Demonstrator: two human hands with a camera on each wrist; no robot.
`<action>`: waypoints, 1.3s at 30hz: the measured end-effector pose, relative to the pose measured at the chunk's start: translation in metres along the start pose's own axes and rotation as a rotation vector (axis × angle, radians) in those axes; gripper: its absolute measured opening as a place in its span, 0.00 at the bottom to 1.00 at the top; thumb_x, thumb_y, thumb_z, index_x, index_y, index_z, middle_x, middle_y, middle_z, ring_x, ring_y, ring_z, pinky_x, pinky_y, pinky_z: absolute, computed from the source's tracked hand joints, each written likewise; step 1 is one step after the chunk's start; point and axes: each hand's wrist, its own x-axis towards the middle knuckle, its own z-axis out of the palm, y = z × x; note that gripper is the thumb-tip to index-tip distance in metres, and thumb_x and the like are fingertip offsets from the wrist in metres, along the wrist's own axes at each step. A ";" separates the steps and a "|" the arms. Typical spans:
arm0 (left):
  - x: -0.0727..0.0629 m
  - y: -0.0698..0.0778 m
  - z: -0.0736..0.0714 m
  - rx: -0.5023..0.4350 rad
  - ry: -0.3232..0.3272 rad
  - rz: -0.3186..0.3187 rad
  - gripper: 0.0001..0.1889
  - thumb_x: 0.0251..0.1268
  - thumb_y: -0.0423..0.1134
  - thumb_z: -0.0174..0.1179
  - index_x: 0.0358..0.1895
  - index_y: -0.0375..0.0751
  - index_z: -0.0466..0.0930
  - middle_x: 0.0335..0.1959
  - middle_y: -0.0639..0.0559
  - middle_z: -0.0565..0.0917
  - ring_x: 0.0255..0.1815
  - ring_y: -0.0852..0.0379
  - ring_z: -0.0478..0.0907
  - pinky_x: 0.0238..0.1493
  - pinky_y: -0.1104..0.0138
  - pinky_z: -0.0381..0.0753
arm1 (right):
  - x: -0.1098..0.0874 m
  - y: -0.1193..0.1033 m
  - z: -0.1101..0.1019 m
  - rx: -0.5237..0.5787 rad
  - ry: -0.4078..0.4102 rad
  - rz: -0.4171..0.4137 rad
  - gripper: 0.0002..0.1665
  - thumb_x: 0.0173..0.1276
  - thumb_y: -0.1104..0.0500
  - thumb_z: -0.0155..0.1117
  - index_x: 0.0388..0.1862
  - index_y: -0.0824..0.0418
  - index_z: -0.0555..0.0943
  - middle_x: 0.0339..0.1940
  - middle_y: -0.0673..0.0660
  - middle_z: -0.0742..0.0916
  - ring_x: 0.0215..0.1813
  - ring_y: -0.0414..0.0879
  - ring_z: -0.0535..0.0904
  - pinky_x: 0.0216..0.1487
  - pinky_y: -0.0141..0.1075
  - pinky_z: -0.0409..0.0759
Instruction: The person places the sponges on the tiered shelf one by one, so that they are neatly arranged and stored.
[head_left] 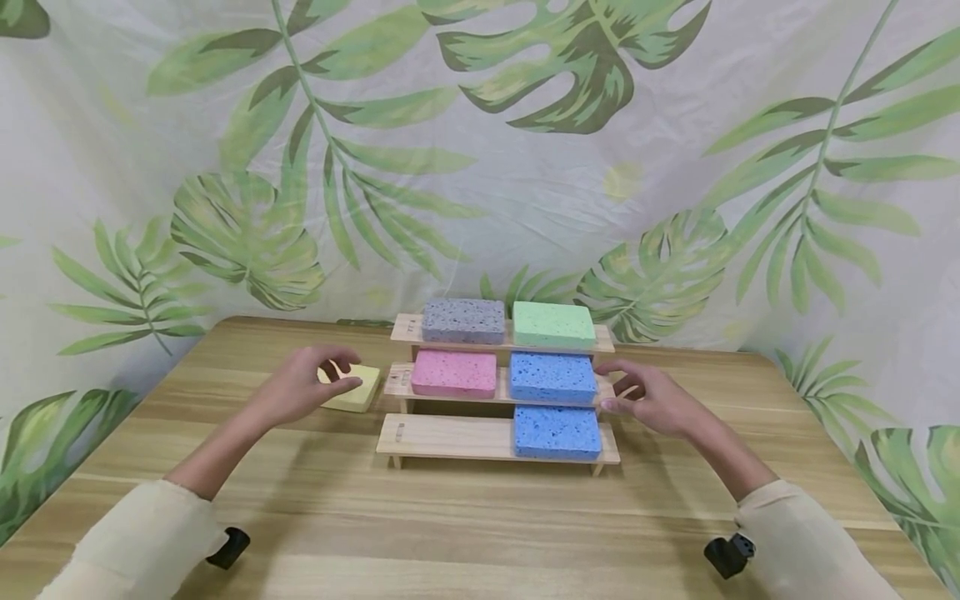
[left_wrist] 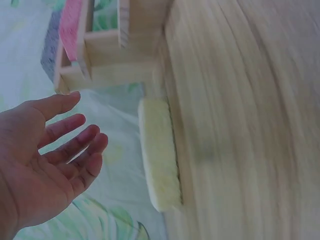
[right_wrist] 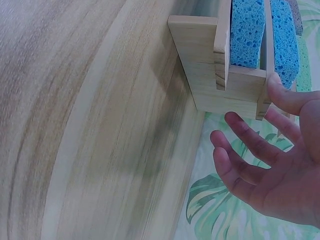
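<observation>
A three-step wooden rack (head_left: 450, 435) bears several sponges. On its top step sit a grey sponge (head_left: 463, 322) and a green sponge (head_left: 553, 324). The middle step carries a pink sponge (head_left: 453, 373) and a blue sponge (head_left: 552, 377); another blue sponge (head_left: 557, 432) lies at the right of the bottom step. My left hand (head_left: 303, 385) hovers over a yellow sponge (head_left: 352, 390) left of the rack, fingers loosely bent and holding nothing. At the rack's right end, my right hand (head_left: 651, 398) has its thumb and fingertips right beside the middle step, with nothing in its grasp.
The rack stands on a wood-grain table (head_left: 480, 533) near its far edge. Behind it hangs a pale cloth (head_left: 525, 200) printed with green leaves. A black strap piece (head_left: 228, 548) shows at the left sleeve and a black device (head_left: 729, 556) at the right one.
</observation>
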 end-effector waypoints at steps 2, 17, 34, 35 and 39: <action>-0.001 -0.008 0.000 0.008 0.001 -0.014 0.15 0.70 0.34 0.68 0.53 0.26 0.84 0.47 0.34 0.86 0.44 0.44 0.83 0.44 0.54 0.83 | 0.000 0.000 0.000 0.000 0.000 -0.003 0.29 0.73 0.63 0.68 0.70 0.68 0.74 0.65 0.72 0.81 0.55 0.63 0.84 0.49 0.49 0.87; -0.006 -0.043 0.005 0.197 -0.060 -0.120 0.23 0.65 0.39 0.72 0.53 0.21 0.81 0.58 0.22 0.80 0.59 0.22 0.76 0.57 0.35 0.77 | 0.000 -0.001 0.001 -0.020 0.004 -0.005 0.29 0.74 0.62 0.68 0.71 0.67 0.74 0.66 0.71 0.80 0.56 0.63 0.83 0.50 0.51 0.86; -0.012 -0.045 -0.013 0.213 -0.216 -0.122 0.34 0.49 0.46 0.82 0.55 0.26 0.83 0.56 0.25 0.82 0.54 0.27 0.80 0.51 0.38 0.81 | 0.000 0.000 0.001 -0.002 0.003 0.007 0.28 0.74 0.63 0.68 0.70 0.68 0.74 0.65 0.71 0.81 0.56 0.63 0.84 0.50 0.50 0.86; -0.013 -0.046 -0.013 0.208 -0.224 -0.111 0.33 0.49 0.44 0.82 0.55 0.26 0.83 0.56 0.25 0.82 0.52 0.28 0.80 0.51 0.39 0.81 | 0.000 0.000 0.001 -0.003 0.003 0.008 0.28 0.74 0.63 0.68 0.70 0.68 0.74 0.65 0.71 0.81 0.56 0.63 0.84 0.50 0.50 0.86; -0.016 -0.051 -0.014 0.191 -0.220 -0.093 0.30 0.48 0.36 0.81 0.55 0.25 0.82 0.55 0.27 0.82 0.51 0.31 0.80 0.49 0.41 0.81 | 0.001 0.000 0.000 -0.004 0.001 0.007 0.28 0.74 0.63 0.68 0.70 0.67 0.74 0.65 0.72 0.81 0.56 0.63 0.84 0.50 0.50 0.86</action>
